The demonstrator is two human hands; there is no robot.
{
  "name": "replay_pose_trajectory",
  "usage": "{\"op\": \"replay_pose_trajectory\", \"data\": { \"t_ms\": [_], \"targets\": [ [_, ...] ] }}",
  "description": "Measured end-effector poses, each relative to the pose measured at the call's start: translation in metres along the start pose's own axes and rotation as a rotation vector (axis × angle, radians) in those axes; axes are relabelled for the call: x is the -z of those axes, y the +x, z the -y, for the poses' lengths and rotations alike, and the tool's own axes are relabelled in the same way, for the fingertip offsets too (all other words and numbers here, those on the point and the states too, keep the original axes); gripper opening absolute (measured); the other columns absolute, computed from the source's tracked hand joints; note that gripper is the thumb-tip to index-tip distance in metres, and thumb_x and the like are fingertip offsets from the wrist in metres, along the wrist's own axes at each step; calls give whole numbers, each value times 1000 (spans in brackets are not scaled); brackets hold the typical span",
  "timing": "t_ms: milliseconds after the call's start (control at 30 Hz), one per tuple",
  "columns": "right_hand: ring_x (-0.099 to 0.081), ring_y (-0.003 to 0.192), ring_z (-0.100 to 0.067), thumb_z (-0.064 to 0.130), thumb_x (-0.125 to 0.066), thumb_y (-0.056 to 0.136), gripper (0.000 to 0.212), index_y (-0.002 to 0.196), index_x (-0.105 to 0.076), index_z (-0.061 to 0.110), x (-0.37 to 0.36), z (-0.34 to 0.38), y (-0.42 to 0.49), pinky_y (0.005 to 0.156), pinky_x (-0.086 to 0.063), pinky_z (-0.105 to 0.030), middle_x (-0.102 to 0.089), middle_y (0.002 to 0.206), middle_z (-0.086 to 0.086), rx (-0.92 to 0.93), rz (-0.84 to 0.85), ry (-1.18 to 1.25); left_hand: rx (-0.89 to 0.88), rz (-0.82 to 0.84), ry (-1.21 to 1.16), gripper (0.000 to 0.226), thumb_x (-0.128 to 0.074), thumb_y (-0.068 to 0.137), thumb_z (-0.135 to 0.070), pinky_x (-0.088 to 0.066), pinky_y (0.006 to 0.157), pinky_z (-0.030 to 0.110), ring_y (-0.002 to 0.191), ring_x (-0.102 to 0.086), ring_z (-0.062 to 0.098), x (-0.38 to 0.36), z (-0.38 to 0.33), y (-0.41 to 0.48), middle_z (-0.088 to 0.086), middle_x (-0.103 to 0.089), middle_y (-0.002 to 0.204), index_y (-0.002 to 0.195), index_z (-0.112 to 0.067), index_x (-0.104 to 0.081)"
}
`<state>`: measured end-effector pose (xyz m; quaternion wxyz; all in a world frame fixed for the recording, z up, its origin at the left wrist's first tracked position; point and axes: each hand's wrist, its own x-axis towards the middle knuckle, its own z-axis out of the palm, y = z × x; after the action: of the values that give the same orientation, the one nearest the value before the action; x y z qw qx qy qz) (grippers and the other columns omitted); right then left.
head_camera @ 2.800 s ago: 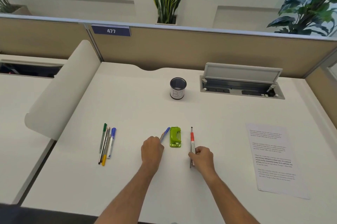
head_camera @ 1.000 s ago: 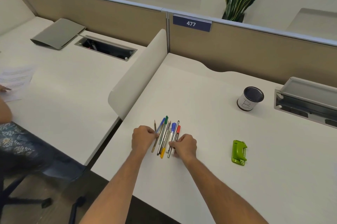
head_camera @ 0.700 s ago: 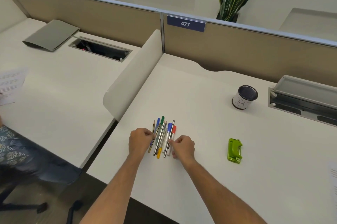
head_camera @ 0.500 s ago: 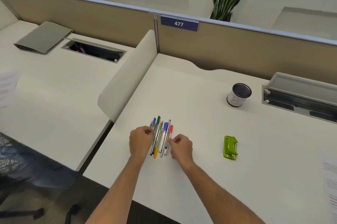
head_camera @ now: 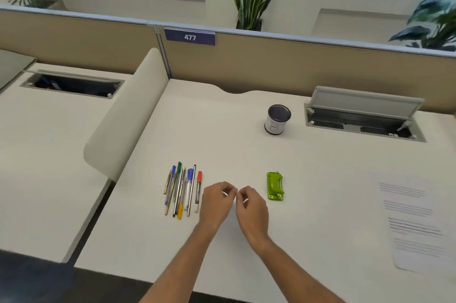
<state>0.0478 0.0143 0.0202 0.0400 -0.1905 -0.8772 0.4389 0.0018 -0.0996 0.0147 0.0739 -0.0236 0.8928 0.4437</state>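
Since the pens (head_camera: 183, 191) were squared up: both hands have come off them and moved to their right, so the gathering looks finished.
pens: flat on the desk (head_camera: 320, 241) in 1 tight row, just left of the left fingers (head_camera: 225, 189). The red marker (head_camera: 198, 186) lies nearest the knuckles, not touching them.
left hand (head_camera: 217, 200): raised a little, fingers loosely curled, clamped on nothing that I can see.
right hand (head_camera: 251, 206): the same, with the right fingers (head_camera: 244, 195) loosely curled and their tips almost meeting the left ones.
hole punch (head_camera: 275, 186): green, just right of the right fingers and slightly beyond them, untouched.
cup (head_camera: 278, 119): upright, well beyond the fingertips and to their right, marked B. No pen shows above its rim.
meaning: with the row tidy and both hands free, I judge the next step is either the hole punch or carrying the pens to the cup.
hard to make out: both palms are hidden. The pale spots at the fingertips are probably nails. The pens overlap, so about 9 is my best count. The sheet of paper (head_camera: 414, 223), far right of the right fingers, is too blurred to read.
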Motion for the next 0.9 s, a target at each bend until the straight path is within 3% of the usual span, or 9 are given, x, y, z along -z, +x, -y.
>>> {"op": "replay_pose_trajectory", "data": {
  "t_ms": [133,233,300,400,500,567,667,833,900],
  "targets": [
    [-63,68,-10,22,-60,101,17,85,-60,28,34,-32,-6,56,-47,-27,-65,75,10,-26,-62,-46,-44,112,16,11,-73,90,-30,-62,85,33,82,-73,2,-32,-18,-4,-14,-81,88,92,-26,-83],
    [-64,75,-10,22,-63,100,12,90,-61,28,57,-57,-7,60,-50,-29,-66,83,12,-55,-124,-79,-65,174,37,18,-79,89,-28,-61,90,31,82,-74,5,-54,-32,-6,-11,-82,104,106,-24,-82],
    [-65,92,-9,21,-64,99,10,103,-63,30,70,-72,-6,70,-55,-31,-65,101,15,-42,-138,-108,-77,199,55,31,-81,88,-26,-59,92,28,85,-74,6,-66,-41,-7,-9,-80,116,119,-23,-79],
    [-59,122,-10,20,-66,98,36,132,-60,29,83,-92,0,93,-56,-31,-64,131,14,-65,-105,-106,-89,243,68,46,-81,88,-24,-58,95,29,96,-73,12,-82,-52,-8,-6,-77,126,133,-25,-74],
    [-46,148,-13,22,-66,99,60,155,-48,26,84,-104,8,120,-43,-33,-54,156,7,-63,-10,-72,-99,250,106,53,-79,89,-21,-54,103,30,117,-69,19,-92,-58,-11,-4,-74,133,141,-24,-68],
    [-39,155,-15,24,-67,98,68,161,-41,26,82,-110,11,126,-36,-37,-47,164,5,-61,47,-57,-109,230,137,55,-77,90,-20,-51,107,31,125,-66,20,-96,-60,-11,-4,-73,136,144,-25,-66],
    [-40,154,-17,25,-69,97,72,162,-38,28,77,-116,13,126,-37,-40,-48,164,5,-55,55,-39,-90,209,124,54,-75,90,-16,-49,103,24,125,-68,19,-98,-66,-13,-3,-74,136,143,-22,-66],
    [-54,142,-14,17,-70,95,65,156,-47,25,79,-110,14,119,-42,-27,-58,153,9,-20,5,-20,-75,211,114,54,-74,92,-15,-45,93,17,121,-70,18,-100,-70,-15,-1,-75,135,145,-21,-66],
    [-54,142,-14,17,-70,96,64,155,-48,26,80,-110,14,119,-42,-29,-58,153,9,-20,2,-18,-78,215,113,54,-73,92,-15,-44,91,16,120,-70,18,-99,-69,-15,-1,-75,135,145,-22,-65]
  ]
}}
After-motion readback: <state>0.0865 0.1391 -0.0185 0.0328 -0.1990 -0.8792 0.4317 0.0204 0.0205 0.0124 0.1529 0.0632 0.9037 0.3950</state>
